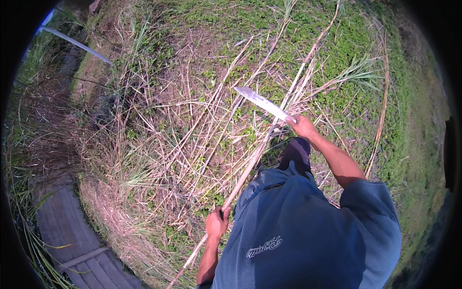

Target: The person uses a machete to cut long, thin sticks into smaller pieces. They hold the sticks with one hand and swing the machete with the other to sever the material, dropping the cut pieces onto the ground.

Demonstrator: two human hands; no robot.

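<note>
A long pale cane stalk (246, 172) runs slantwise past my left side, from the lower edge up toward the upper right. My left hand (217, 222) is closed around its lower part. In my right hand (303, 127) is a machete (262, 103), its broad, light blade pointing to the upper left and crossing over the stalk. The blade's handle is hidden in my fist. Whether the blade touches the stalk, I cannot tell.
Cut dry stalks (192, 130) lie scattered over the grassy ground ahead. Green-leaved tops (358, 74) lie at the upper right. A grey plank-like walkway (67, 216) curves along the lower left, beside tall grass. A pale pole (79, 44) slants at the upper left.
</note>
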